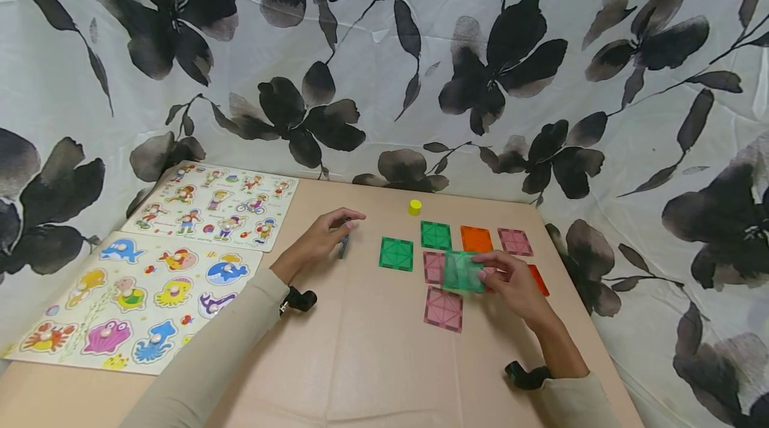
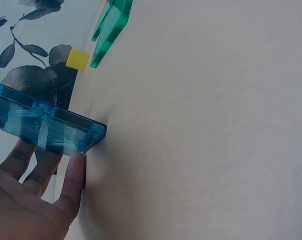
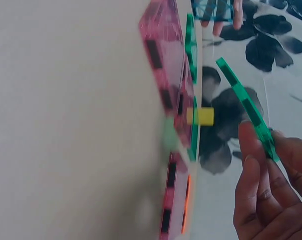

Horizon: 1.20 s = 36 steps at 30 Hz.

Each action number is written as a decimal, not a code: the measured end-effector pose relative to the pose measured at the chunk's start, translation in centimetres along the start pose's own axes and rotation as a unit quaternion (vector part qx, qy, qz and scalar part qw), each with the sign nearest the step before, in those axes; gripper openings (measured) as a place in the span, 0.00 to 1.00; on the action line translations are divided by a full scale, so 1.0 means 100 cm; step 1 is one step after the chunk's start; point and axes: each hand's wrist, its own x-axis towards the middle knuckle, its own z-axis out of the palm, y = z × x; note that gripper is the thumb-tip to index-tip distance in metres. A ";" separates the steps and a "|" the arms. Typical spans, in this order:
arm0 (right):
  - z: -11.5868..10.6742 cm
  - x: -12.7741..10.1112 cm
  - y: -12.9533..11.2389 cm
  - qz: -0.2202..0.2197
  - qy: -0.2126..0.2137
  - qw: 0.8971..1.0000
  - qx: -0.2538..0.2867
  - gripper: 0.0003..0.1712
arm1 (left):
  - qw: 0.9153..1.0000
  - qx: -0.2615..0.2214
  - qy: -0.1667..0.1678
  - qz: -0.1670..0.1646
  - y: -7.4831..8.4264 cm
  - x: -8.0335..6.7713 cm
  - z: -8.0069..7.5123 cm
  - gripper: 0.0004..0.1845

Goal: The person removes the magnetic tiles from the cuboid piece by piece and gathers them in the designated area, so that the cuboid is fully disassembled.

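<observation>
My left hand [image 1: 318, 241] grips a clear blue magnetic tile [image 2: 45, 120] by its edge, raised above the table left of the laid-out tiles. The head view shows this tile nearly edge-on. Between thumb and fingers, my right hand [image 1: 518, 282] pinches a clear green magnetic tile [image 1: 462, 272], held over the group and partly covering a pink tile [image 1: 432, 268]. Nearby lie two green tiles, one at the left [image 1: 396, 254], an orange tile [image 1: 476, 239], a second pink tile [image 1: 443, 309] in front and a third pink tile [image 1: 515, 242] behind. A red-orange tile [image 1: 541, 280] is partly hidden by my right hand.
A small yellow cylinder [image 1: 414, 207] stands near the table's back edge. Two picture peg boards lie at the left, one with children [image 1: 204, 214] and one with sea animals [image 1: 141, 281]. A flowered cloth [image 1: 384, 81] hangs behind the table [image 1: 372, 361].
</observation>
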 end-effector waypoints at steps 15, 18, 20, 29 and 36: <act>-0.037 -0.044 0.027 0.054 0.006 0.998 -0.013 0.21 | 1.000 -0.006 -0.001 -0.003 -0.002 0.000 0.000 0.18; -0.041 -0.051 0.032 0.068 0.004 0.998 -0.011 0.22 | 1.000 -0.011 0.000 -0.004 -0.003 -0.001 -0.001 0.18; -0.043 -0.055 0.036 0.077 0.002 0.997 -0.011 0.22 | 1.000 -0.011 0.000 -0.003 -0.004 0.000 -0.001 0.18; -0.045 -0.064 0.048 0.101 -0.014 0.995 -0.005 0.22 | 1.000 -0.011 0.001 -0.003 -0.005 -0.002 -0.001 0.18; -0.040 -0.066 0.049 0.097 -0.018 0.995 -0.021 0.21 | 1.000 -0.009 -0.001 -0.002 -0.003 -0.003 -0.002 0.18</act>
